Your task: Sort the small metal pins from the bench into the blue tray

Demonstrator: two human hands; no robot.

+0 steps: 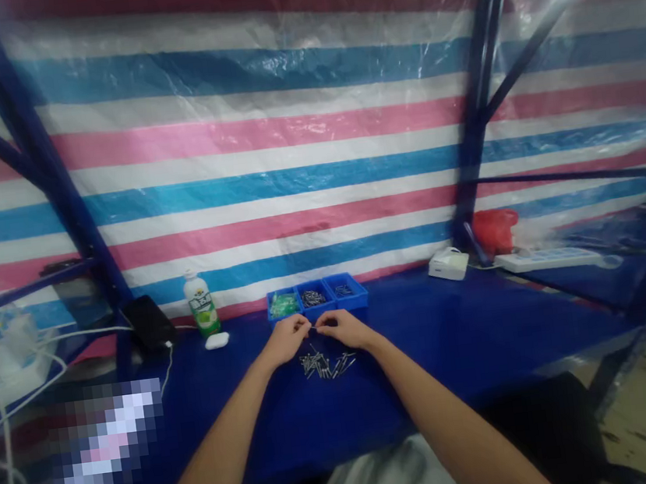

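Note:
Over the blue table, my left hand (288, 338) and my right hand (345, 329) meet almost fingertip to fingertip. Both are pinched on a small thin piece between them, too small to make out clearly. Just below the hands lies a loose pile of metal screw-like pieces (322, 365). Behind the hands stand three joined blue bins: the left bin (283, 304) holds green and clear pieces, the middle bin (313, 296) small dark metal parts, and the right bin (345, 291) a few thin pieces.
A bottle (201, 304), a white case (217, 340) and a black phone (149, 323) with a cable are at the left. At the right back are a white box (448, 264), a power strip (549, 260) and a red bag (493, 230). Blue frame posts flank the table.

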